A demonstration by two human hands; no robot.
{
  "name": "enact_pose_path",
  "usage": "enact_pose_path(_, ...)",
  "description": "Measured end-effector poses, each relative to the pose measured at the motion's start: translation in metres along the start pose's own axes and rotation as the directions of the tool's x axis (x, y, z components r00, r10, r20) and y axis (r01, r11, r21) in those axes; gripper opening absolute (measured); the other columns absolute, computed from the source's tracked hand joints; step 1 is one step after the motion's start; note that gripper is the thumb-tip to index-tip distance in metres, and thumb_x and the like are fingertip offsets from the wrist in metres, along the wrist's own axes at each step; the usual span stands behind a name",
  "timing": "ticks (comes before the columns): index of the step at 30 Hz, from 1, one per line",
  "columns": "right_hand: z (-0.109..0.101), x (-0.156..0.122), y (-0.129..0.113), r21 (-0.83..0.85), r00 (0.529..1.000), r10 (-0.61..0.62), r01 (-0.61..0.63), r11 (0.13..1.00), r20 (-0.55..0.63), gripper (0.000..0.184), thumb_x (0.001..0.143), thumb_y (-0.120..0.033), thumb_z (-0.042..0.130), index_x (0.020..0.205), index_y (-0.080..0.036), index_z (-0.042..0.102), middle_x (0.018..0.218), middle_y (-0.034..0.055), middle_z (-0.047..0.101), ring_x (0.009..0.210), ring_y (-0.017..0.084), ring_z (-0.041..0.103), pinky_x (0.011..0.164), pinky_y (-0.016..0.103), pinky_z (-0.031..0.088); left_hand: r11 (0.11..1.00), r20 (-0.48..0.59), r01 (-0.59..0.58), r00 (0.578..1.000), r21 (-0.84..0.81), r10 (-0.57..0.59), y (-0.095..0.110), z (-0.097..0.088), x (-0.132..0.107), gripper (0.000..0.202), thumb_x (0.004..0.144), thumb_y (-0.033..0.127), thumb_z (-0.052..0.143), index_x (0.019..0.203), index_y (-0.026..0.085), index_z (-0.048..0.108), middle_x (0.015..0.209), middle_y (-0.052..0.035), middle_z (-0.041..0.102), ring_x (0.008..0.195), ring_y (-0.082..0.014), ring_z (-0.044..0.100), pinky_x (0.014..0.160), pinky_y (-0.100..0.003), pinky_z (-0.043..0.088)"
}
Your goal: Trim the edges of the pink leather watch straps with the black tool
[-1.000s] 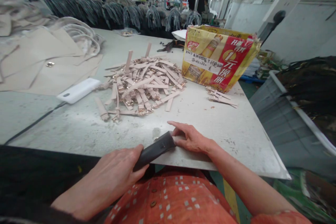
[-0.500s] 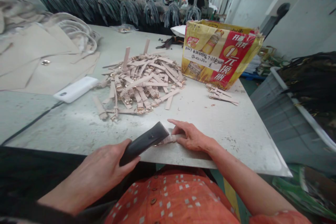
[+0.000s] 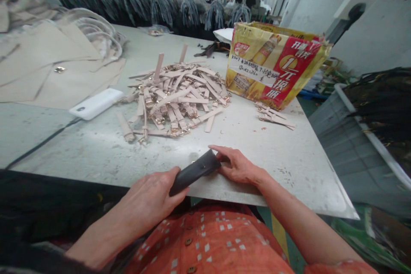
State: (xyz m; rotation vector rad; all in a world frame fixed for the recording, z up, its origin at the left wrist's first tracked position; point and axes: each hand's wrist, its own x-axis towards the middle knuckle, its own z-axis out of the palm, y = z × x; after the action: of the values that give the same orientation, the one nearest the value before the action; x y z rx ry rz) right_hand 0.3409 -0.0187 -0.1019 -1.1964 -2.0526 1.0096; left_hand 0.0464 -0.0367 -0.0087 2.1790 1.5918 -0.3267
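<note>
My left hand (image 3: 157, 195) is wrapped round a black bar-shaped tool (image 3: 197, 171), whose exact kind I cannot make out. The tool slants up to the right, and its far end reaches the fingers of my right hand (image 3: 237, 165). That hand rests low over the table near its front edge, thumb and fingers curled together on a small beige buckle strap, now mostly hidden behind the tool. Beyond both hands lies a heaped pile of beige straps (image 3: 180, 98) with gold-coloured buckles.
A yellow and red cardboard box (image 3: 272, 66) stands on the table (image 3: 250, 137), with a few straps (image 3: 272, 116) before it. At left lie a white device with a cable (image 3: 96, 103) and beige sheets (image 3: 64, 77). A grey bin (image 3: 340, 132) stands beside the table.
My left hand has moved the black tool to the right, up against my right hand's fingers. The strap that showed between them is now covered. The whole view has shifted slightly.
</note>
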Motion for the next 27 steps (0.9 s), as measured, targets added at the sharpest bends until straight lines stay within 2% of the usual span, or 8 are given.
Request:
enact_pose_path(4, 0.001, 0.001, -0.001, 0.023, 1.000, 0.013, -0.013, 1.000, 0.015, 0.087, 0.090, -0.004, 0.078, 0.172, -0.027, 0.064, 0.122, 0.0050, 0.087, 0.110, 0.024, 0.078, 0.108, 0.042, 0.060, 0.997, -0.112, 0.032, 0.993, -0.066, -0.040, -0.024, -0.002, -0.003, 0.040, 0.097, 0.061, 0.054, 0.104, 0.027, 0.073, 0.092, -0.0119, 0.089, 0.092, -0.0371, 0.087, 0.081, -0.043, 0.059)
enact_pose_path(7, 0.003, 0.001, -0.001, 0.042, 1.000, 0.005, -0.006, 0.999, 0.008, 0.081, 0.092, -0.005, 0.079, 0.170, -0.024, 0.065, 0.120, 0.0052, 0.087, 0.109, 0.024, 0.078, 0.108, 0.042, 0.060, 0.995, -0.065, 0.066, 0.995, -0.079, -0.071, -0.033, -0.002, -0.015, 0.043, 0.095, 0.064, 0.051, 0.105, 0.027, 0.072, 0.095, -0.0136, 0.090, 0.096, -0.0407, 0.088, 0.083, -0.045, 0.060)
enact_pose_path(9, 0.003, 0.001, -0.001, 0.053, 1.000, 0.003, -0.003, 0.999, 0.003, 0.078, 0.094, -0.006, 0.080, 0.169, -0.023, 0.066, 0.118, 0.0054, 0.087, 0.109, 0.024, 0.079, 0.109, 0.044, 0.061, 0.997, 0.016, 0.061, 0.998, -0.056, -0.060, -0.029, 0.000, -0.024, 0.040, 0.098, 0.061, 0.048, 0.105, 0.029, 0.071, 0.099, -0.0129, 0.091, 0.099, -0.0400, 0.089, 0.086, -0.045, 0.061)
enact_pose_path(12, 0.003, 0.001, 0.000, 0.054, 1.000, 0.001, -0.002, 0.999, 0.007, 0.077, 0.094, -0.007, 0.080, 0.168, -0.024, 0.067, 0.120, 0.0059, 0.087, 0.109, 0.024, 0.078, 0.109, 0.044, 0.061, 0.999, 0.115, 0.043, 0.992, 0.023, -0.045, -0.010, 0.004, -0.029, 0.035, 0.103, 0.053, 0.047, 0.109, 0.030, 0.072, 0.102, -0.0105, 0.091, 0.099, -0.0367, 0.090, 0.086, -0.043, 0.061)
enact_pose_path(15, 0.002, 0.001, 0.000, 0.033, 1.000, 0.004, -0.004, 0.999, 0.011, 0.078, 0.091, -0.004, 0.076, 0.166, -0.025, 0.069, 0.123, 0.0064, 0.086, 0.110, 0.024, 0.078, 0.107, 0.042, 0.061, 0.996, 0.115, 0.036, 0.992, 0.078, -0.045, 0.010, 0.005, -0.022, 0.033, 0.107, 0.046, 0.047, 0.118, 0.028, 0.072, 0.101, -0.0115, 0.091, 0.102, -0.0372, 0.090, 0.088, -0.043, 0.061)
enact_pose_path(18, 0.001, 0.000, -0.002, 0.012, 1.000, 0.020, -0.020, 1.000, -0.007, 0.078, 0.090, -0.005, 0.075, 0.166, -0.022, 0.068, 0.125, 0.0081, 0.086, 0.110, 0.024, 0.078, 0.106, 0.042, 0.061, 0.997, 0.081, 0.031, 0.996, 0.069, -0.037, 0.015, 0.003, -0.010, 0.031, 0.108, 0.045, 0.049, 0.120, 0.026, 0.071, 0.107, -0.0133, 0.091, 0.109, -0.0376, 0.090, 0.090, -0.043, 0.061)
enact_pose_path(23, 0.001, 0.000, -0.005, 0.006, 1.000, 0.017, -0.017, 1.000, -0.002, 0.086, 0.086, -0.004, 0.076, 0.169, -0.025, 0.065, 0.121, 0.0052, 0.087, 0.108, 0.024, 0.078, 0.107, 0.042, 0.061, 0.999, -0.063, 0.051, 0.997, -0.003, -0.052, -0.014, 0.002, -0.001, 0.041, 0.103, 0.055, 0.046, 0.116, 0.024, 0.071, 0.104, -0.0155, 0.091, 0.106, -0.0409, 0.089, 0.090, -0.047, 0.062)
enact_pose_path(27, 0.002, 0.001, -0.003, 0.010, 0.999, -0.030, 0.030, 0.999, -0.014, 0.075, 0.085, -0.004, 0.080, 0.157, -0.023, 0.076, 0.119, 0.0059, 0.087, 0.107, 0.024, 0.078, 0.105, 0.040, 0.061, 0.993, -0.130, 0.072, 0.988, -0.091, -0.083, -0.045, 0.004, -0.012, 0.046, 0.095, 0.065, 0.054, 0.109, 0.027, 0.076, 0.095, -0.0115, 0.091, 0.097, -0.0383, 0.089, 0.083, -0.043, 0.062)
